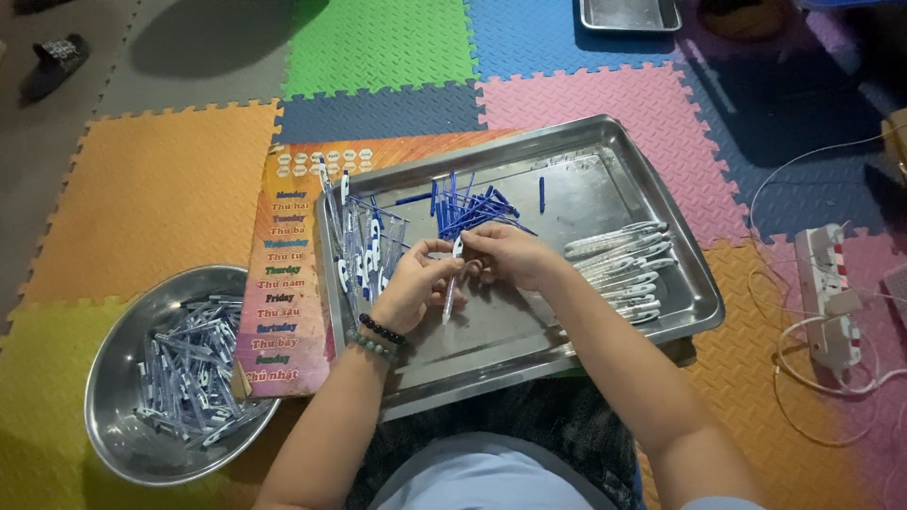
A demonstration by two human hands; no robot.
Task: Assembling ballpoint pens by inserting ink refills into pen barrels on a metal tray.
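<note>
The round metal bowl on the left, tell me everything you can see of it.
The round metal bowl is shiny, steel-looking and shallow, sitting upright on the yellow foam mat left of the tray. A loose heap of clear pens with white clips fills it. Its rim meets the orange printed board. Neither hand touches it.

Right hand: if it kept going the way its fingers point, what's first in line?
The right hand points left, toward the left hand. First contact would be the clear pen both hands hold, then the left hand's fingers. Beyond lies the pile of clear pens on the tray; depth is unclear.
</note>
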